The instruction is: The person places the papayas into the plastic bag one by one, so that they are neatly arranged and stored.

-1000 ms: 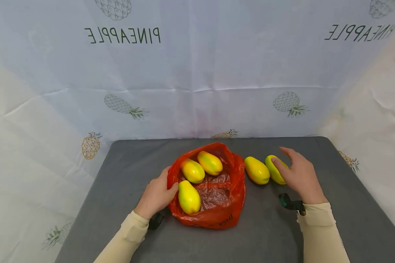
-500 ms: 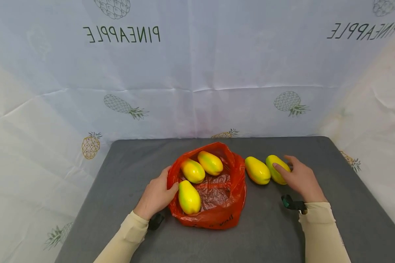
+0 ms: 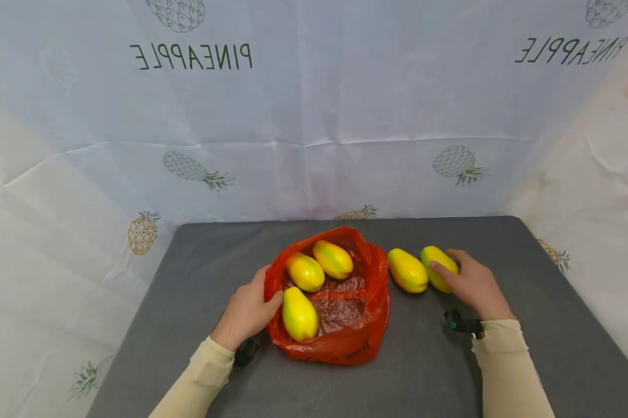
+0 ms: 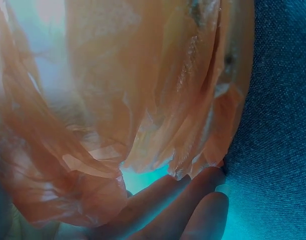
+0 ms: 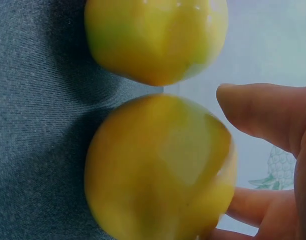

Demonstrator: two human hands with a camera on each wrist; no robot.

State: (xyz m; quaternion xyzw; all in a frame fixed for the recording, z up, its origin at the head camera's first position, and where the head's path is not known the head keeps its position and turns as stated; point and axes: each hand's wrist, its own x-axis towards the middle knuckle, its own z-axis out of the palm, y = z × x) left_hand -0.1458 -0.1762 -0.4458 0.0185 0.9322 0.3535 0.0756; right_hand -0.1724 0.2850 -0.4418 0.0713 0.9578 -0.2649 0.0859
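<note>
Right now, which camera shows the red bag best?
The head view: it shows the red bag nearly whole, with three fruits inside. The left wrist view shows only some folds, close up; the right wrist view shows none of it.

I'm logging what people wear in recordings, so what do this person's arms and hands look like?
The left sleeve and right sleeve are long and cream, ending at the wrists. The left hand and right hand wear no gloves. A rounded black gadget shows by the left wrist; a black gadget with a green patch shows by the right wrist.
</note>
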